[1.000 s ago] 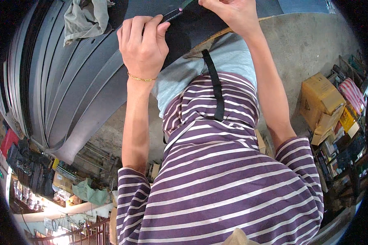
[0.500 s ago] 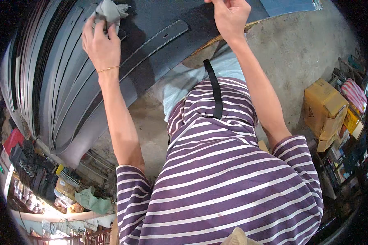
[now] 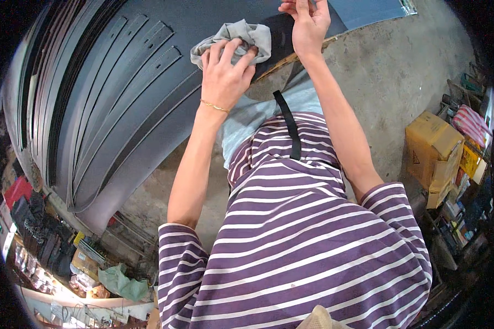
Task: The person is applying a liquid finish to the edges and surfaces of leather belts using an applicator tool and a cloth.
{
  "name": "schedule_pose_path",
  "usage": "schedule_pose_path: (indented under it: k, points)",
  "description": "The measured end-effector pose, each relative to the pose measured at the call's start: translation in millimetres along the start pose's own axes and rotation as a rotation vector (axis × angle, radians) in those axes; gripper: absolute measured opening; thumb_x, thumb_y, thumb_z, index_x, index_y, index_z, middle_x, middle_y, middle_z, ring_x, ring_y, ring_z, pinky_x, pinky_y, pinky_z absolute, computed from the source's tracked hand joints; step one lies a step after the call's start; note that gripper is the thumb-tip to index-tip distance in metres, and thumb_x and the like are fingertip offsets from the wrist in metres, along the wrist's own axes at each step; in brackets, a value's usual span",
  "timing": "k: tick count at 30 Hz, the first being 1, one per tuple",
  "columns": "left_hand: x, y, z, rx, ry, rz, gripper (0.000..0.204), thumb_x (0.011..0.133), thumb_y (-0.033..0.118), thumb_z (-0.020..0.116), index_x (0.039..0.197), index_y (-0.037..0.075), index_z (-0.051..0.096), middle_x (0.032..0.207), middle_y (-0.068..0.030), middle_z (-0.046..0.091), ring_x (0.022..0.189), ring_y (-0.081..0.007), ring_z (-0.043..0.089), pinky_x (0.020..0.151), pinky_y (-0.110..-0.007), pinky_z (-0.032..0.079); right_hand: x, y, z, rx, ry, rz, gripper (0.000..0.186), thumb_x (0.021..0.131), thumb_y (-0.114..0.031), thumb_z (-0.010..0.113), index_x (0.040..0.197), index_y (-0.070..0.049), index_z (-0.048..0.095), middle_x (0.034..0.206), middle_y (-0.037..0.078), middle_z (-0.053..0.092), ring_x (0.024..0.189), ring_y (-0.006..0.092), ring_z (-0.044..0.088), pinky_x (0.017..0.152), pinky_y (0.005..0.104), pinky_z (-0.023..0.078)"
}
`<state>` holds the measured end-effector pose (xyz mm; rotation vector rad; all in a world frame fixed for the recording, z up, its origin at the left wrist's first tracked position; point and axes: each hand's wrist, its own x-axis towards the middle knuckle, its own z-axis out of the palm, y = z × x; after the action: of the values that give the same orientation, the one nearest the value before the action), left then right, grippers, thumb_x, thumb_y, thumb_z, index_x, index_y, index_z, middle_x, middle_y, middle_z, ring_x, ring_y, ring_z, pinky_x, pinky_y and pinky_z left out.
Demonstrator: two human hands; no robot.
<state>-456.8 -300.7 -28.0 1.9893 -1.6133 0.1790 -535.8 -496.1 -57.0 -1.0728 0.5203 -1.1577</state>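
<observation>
My left hand is closed on a crumpled light grey cloth, pressing it over the end of a dark strap with pale stitching along its edges. That strap's tip is hidden under the cloth and hand. To the left several similar dark belt straps lie fanned out, their ends rounded and punched with a slot. At the top edge, right of the cloth, my right hand hovers with its fingers loosely bent and apart. Nothing shows in it, though its fingertips are partly cut off.
The dark work surface bends down toward the lower left, with a stack of strips along its far left. Right of me are a cardboard box and cluttered shelves. A pale green bag lies among clutter at lower left.
My left hand has moved right with the cloth, from the strap ends to the end of the nearest stitched strap. My right hand has come slightly lower, showing more of its fingers.
</observation>
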Motion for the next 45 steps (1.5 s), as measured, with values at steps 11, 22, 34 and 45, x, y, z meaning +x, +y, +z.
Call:
schedule_pose_path:
  k: [11, 22, 34, 45]
  points:
    - [-11, -22, 6, -0.132, 0.543, -0.547, 0.042, 0.072, -0.001, 0.066, 0.112, -0.001, 0.054, 0.122, -0.0259, 0.047, 0.12, -0.0405, 0.045, 0.103, -0.05, 0.036, -3, 6, 5, 0.035, 0.01, 0.058, 0.016, 0.107, -0.016, 0.048, 0.117, -0.004, 0.045, 0.095, 0.014, 0.068, 0.078, 0.0155, 0.065, 0.074, 0.0292, 0.056]
    - [-12, 7, -2, 0.077, 0.098, -0.099, 0.028, 0.076, 0.01, 0.075, 0.104, 0.014, 0.075, 0.102, -0.0023, 0.065, 0.096, -0.0254, 0.057, 0.083, -0.044, 0.039, -3, 5, 7, 0.02, -0.006, 0.092, 0.016, 0.106, -0.015, 0.049, 0.118, -0.005, 0.046, 0.095, 0.013, 0.069, 0.077, 0.0148, 0.065, 0.073, 0.0277, 0.055]
    - [-8, 7, -3, 0.102, 0.053, -0.061, 0.033, 0.078, 0.008, 0.072, 0.11, 0.016, 0.073, 0.101, -0.0034, 0.061, 0.092, -0.0251, 0.055, 0.08, -0.043, 0.038, -3, -6, 8, -0.138, -0.067, 0.008, 0.017, 0.106, -0.014, 0.047, 0.114, 0.001, 0.045, 0.101, 0.016, 0.072, 0.082, 0.0163, 0.068, 0.076, 0.0308, 0.06]
    - [-7, 6, -3, 0.076, 0.029, -0.081, 0.032, 0.08, 0.01, 0.071, 0.112, 0.014, 0.072, 0.103, -0.0038, 0.061, 0.096, -0.0255, 0.055, 0.08, -0.043, 0.039, -13, -53, -40, -0.072, -0.023, 0.326, 0.022, 0.1, -0.011, 0.061, 0.115, 0.004, 0.059, 0.094, 0.006, 0.066, 0.076, 0.0109, 0.061, 0.066, 0.0248, 0.052]
